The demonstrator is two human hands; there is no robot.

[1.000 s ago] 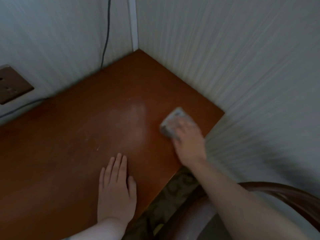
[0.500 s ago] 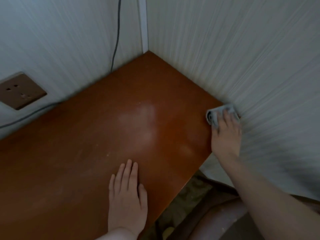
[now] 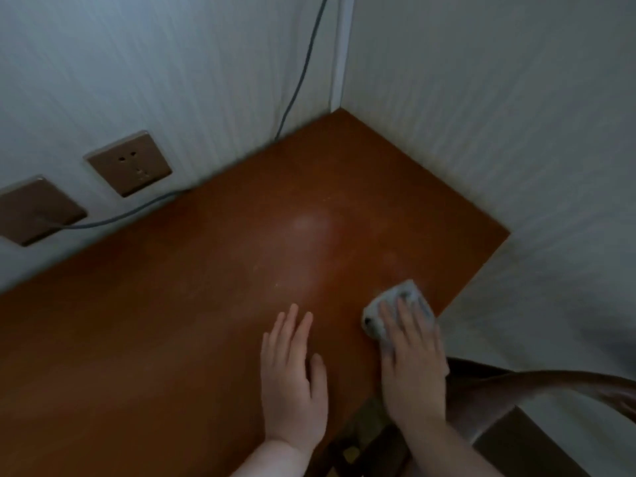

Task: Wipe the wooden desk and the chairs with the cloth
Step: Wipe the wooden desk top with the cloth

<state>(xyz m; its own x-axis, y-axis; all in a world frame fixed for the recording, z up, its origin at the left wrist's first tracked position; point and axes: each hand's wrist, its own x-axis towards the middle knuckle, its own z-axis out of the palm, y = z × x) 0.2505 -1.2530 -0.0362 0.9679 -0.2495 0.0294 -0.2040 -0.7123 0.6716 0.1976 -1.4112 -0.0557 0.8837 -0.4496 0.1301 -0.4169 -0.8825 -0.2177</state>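
A reddish-brown wooden desk fills a room corner, walls on its far and right sides. My right hand presses a folded grey cloth flat onto the desk near its front edge, fingers straight over it. My left hand rests palm down on the desk just left of it, fingers straight, holding nothing. The curved dark wooden back of a chair shows at the lower right beside the desk.
Two brown wall sockets sit on the left wall above the desk. A grey cable runs down the wall to the desk's back edge and along to the left socket. Patterned floor shows below the desk's front edge.
My right hand slid the cloth from the desk's right corner by the wall back toward me along the front edge, ending beside my left hand. The left hand stayed put.
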